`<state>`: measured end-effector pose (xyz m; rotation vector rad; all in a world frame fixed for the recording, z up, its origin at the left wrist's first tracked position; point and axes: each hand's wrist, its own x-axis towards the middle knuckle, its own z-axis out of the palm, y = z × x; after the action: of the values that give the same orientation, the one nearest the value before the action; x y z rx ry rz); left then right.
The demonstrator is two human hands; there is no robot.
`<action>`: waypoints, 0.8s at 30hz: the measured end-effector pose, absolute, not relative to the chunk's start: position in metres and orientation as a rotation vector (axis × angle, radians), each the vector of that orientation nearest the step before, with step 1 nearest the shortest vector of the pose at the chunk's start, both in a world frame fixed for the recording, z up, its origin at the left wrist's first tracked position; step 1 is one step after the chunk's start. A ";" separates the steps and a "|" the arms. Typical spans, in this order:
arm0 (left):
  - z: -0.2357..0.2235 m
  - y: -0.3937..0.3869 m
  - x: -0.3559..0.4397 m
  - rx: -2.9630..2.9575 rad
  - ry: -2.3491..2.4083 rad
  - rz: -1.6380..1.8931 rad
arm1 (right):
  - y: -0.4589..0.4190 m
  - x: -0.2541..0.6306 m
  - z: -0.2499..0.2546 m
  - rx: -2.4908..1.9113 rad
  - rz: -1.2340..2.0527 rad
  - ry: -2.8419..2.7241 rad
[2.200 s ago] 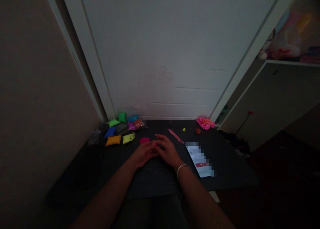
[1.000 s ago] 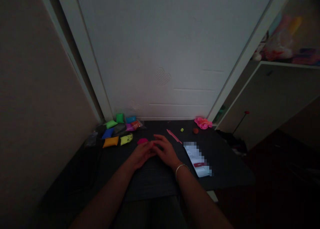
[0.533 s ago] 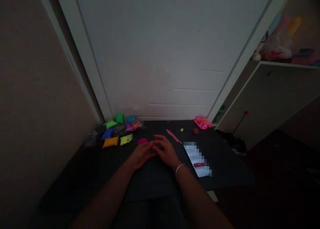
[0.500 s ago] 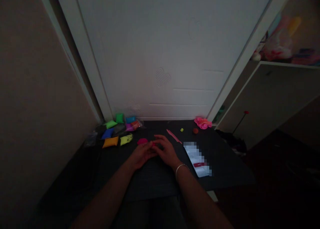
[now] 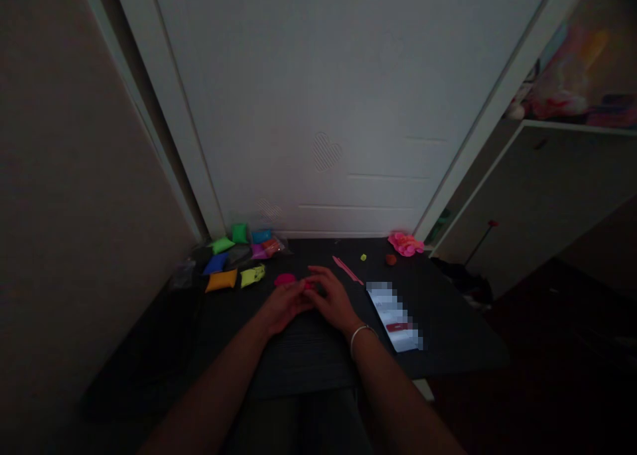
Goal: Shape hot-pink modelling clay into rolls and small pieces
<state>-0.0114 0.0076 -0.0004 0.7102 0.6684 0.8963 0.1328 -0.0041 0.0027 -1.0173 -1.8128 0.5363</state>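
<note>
Over the dark table, my left hand and my right hand meet at the fingertips. Between them is a small piece of pink modelling clay, mostly covered by the fingers. Both hands are closed on it. Just beyond my left fingers lies a flat bright pink lump of clay. To the right of my right hand are slim pink modelling tools. A tiny yellow-green bit and a reddish-brown ball lie farther back.
Packets of coloured clay, among them an orange packet, a yellow packet and a blue packet, lie at the back left. A lit phone-like screen, partly pixelated, lies right of my wrist. A crumpled pink item sits by the white door.
The whole view has shifted very slightly. My hands stay together in the same place, with a little more of the pink clay showing between the fingers.
</note>
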 end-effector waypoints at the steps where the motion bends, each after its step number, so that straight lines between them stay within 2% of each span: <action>1: -0.001 0.008 -0.011 0.716 0.668 0.905 | -0.004 0.133 0.002 -1.007 0.541 -1.828; 24: -0.001 0.008 -0.012 0.664 0.647 0.939 | -0.003 0.133 -0.001 -0.993 0.549 -1.855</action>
<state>-0.0120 0.0077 -0.0011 0.6638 0.6468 0.9388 0.1334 -0.0032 -0.0012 -0.9934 -1.8554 0.5491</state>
